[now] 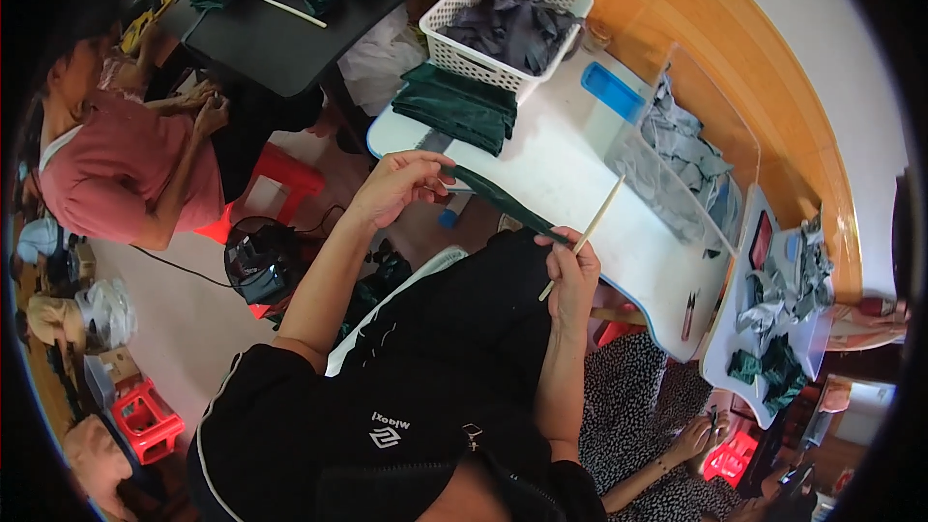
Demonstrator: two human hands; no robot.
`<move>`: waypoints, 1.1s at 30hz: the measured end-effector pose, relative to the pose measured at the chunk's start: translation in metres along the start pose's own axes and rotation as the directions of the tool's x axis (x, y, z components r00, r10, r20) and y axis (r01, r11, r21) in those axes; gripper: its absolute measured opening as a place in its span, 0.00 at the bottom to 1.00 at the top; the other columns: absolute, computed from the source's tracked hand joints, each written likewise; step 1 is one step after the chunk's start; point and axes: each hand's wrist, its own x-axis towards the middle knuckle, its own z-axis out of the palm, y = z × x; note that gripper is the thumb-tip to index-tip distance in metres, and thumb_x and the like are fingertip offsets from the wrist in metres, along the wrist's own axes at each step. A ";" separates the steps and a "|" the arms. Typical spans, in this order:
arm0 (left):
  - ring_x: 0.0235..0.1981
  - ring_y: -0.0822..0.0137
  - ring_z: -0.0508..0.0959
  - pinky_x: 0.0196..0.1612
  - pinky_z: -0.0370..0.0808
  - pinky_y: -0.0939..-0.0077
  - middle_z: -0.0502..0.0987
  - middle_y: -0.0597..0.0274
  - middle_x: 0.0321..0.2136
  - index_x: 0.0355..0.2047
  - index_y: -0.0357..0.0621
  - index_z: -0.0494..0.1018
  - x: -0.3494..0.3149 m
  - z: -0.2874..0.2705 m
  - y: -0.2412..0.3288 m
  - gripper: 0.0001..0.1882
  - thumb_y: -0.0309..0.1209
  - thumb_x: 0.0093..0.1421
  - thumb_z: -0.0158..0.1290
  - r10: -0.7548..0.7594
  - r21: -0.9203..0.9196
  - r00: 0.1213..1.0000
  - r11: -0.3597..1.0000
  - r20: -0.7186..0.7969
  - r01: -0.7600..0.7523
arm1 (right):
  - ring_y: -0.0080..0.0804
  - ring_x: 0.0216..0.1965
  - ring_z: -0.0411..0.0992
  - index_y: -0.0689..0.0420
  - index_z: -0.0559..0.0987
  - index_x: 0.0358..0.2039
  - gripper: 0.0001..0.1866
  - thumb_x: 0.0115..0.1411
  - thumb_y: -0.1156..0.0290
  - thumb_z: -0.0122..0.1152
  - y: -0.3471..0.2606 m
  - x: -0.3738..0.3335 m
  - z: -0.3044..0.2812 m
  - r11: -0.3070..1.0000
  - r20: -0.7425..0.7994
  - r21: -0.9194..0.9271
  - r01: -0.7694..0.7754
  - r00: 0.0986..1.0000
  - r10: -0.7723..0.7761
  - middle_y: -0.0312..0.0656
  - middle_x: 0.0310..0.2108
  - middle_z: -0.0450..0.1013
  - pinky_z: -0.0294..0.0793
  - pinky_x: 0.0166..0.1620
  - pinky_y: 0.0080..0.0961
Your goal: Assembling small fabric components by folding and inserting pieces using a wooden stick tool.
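A narrow dark green fabric strip (pixel 498 195) is stretched between my two hands, just in front of the white table's near edge. My left hand (pixel 406 184) pinches its left end between thumb and fingers. The other end is gripped by my right hand (pixel 570 271), which also holds a thin pale wooden stick (pixel 601 222) slanting up to the right. Beyond my left hand, a stack of folded dark green fabric pieces (pixel 456 106) lies on the white table (pixel 551 150).
Behind the stack stands a white basket (pixel 483 60) of dark grey cloth. A clear bin (pixel 677 159) of grey fabric, a blue box (pixel 612 92) and small snips (pixel 688 314) are to the right. People sit at left and lower right; a black table (pixel 290 34) is at upper left.
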 end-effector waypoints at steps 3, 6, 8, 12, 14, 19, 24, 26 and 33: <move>0.45 0.67 0.96 0.52 0.93 0.70 0.98 0.57 0.50 0.67 0.39 0.95 -0.006 -0.026 0.023 0.15 0.31 0.87 0.71 -0.004 -0.085 0.997 0.996 -0.078 -0.002 | 0.12 0.30 0.66 0.64 0.95 0.64 0.13 0.85 0.75 0.76 0.001 0.022 0.029 0.997 0.080 -0.066 -0.032 0.996 0.037 0.29 0.35 0.80 0.59 0.33 0.19; 0.47 0.67 0.96 0.54 0.92 0.70 0.98 0.58 0.52 0.64 0.38 0.96 0.000 -0.053 0.031 0.13 0.30 0.86 0.73 0.123 0.151 0.970 0.984 -0.209 -0.092 | 0.13 0.33 0.68 0.61 0.99 0.58 0.10 0.85 0.72 0.79 0.003 0.054 0.059 0.952 0.074 -0.295 -0.083 0.991 0.109 0.27 0.38 0.83 0.61 0.36 0.20; 0.46 0.71 0.94 0.54 0.91 0.71 0.97 0.61 0.50 0.61 0.38 0.97 0.013 -0.072 0.043 0.12 0.29 0.84 0.75 0.276 0.252 0.940 0.942 -0.202 -0.222 | 0.14 0.34 0.71 0.58 1.00 0.58 0.09 0.83 0.70 0.82 0.003 0.083 0.094 0.835 0.170 -0.538 0.121 0.985 -0.033 0.25 0.38 0.83 0.68 0.39 0.20; 0.45 0.75 0.92 0.53 0.88 0.75 0.97 0.65 0.48 0.61 0.37 0.97 0.066 -0.096 0.081 0.13 0.29 0.83 0.76 0.455 0.381 0.866 0.853 -0.207 -0.357 | 0.21 0.37 0.77 0.56 0.99 0.61 0.12 0.82 0.71 0.82 -0.009 0.152 0.141 0.679 0.193 -0.690 0.250 0.968 -0.160 0.35 0.44 0.89 0.79 0.46 0.28; 0.44 0.77 0.89 0.52 0.85 0.77 0.96 0.66 0.45 0.61 0.36 0.98 0.095 -0.100 0.095 0.13 0.28 0.82 0.76 0.549 0.511 0.797 0.775 -0.252 -0.373 | 0.24 0.38 0.79 0.55 0.99 0.62 0.12 0.82 0.71 0.81 -0.006 0.184 0.157 0.666 0.221 -0.682 0.301 0.954 -0.205 0.38 0.47 0.90 0.80 0.47 0.30; 0.45 0.75 0.88 0.53 0.84 0.74 0.95 0.66 0.45 0.61 0.37 0.97 0.140 -0.083 0.120 0.14 0.30 0.81 0.76 0.573 0.535 0.782 0.753 -0.245 -0.384 | 0.27 0.38 0.78 0.53 0.99 0.65 0.15 0.83 0.71 0.79 -0.009 0.228 0.172 0.572 0.277 -0.717 0.399 0.916 -0.292 0.42 0.50 0.89 0.81 0.47 0.30; 0.49 0.72 0.88 0.56 0.84 0.71 0.95 0.64 0.48 0.63 0.37 0.97 0.172 -0.079 0.136 0.15 0.30 0.81 0.76 0.575 0.572 0.783 0.734 -0.236 -0.366 | 0.31 0.40 0.81 0.54 0.98 0.68 0.17 0.83 0.69 0.80 -0.005 0.251 0.166 0.552 0.281 -0.734 0.395 0.917 -0.283 0.44 0.51 0.89 0.83 0.49 0.33; 0.50 0.70 0.88 0.57 0.84 0.69 0.95 0.63 0.49 0.63 0.37 0.96 0.177 -0.074 0.136 0.16 0.30 0.81 0.75 0.570 0.586 0.789 0.728 -0.228 -0.357 | 0.33 0.41 0.82 0.54 0.97 0.69 0.18 0.84 0.68 0.80 -0.007 0.258 0.160 0.542 0.276 -0.745 0.388 0.920 -0.278 0.45 0.52 0.88 0.84 0.50 0.34; 0.54 0.65 0.89 0.61 0.83 0.64 0.94 0.60 0.53 0.65 0.37 0.95 0.169 -0.042 0.131 0.18 0.31 0.81 0.75 0.571 0.634 0.797 0.694 -0.197 -0.341 | 0.40 0.46 0.86 0.55 0.95 0.73 0.22 0.84 0.64 0.81 -0.024 0.244 0.128 0.503 0.273 -0.777 0.379 0.922 -0.274 0.48 0.54 0.88 0.87 0.53 0.40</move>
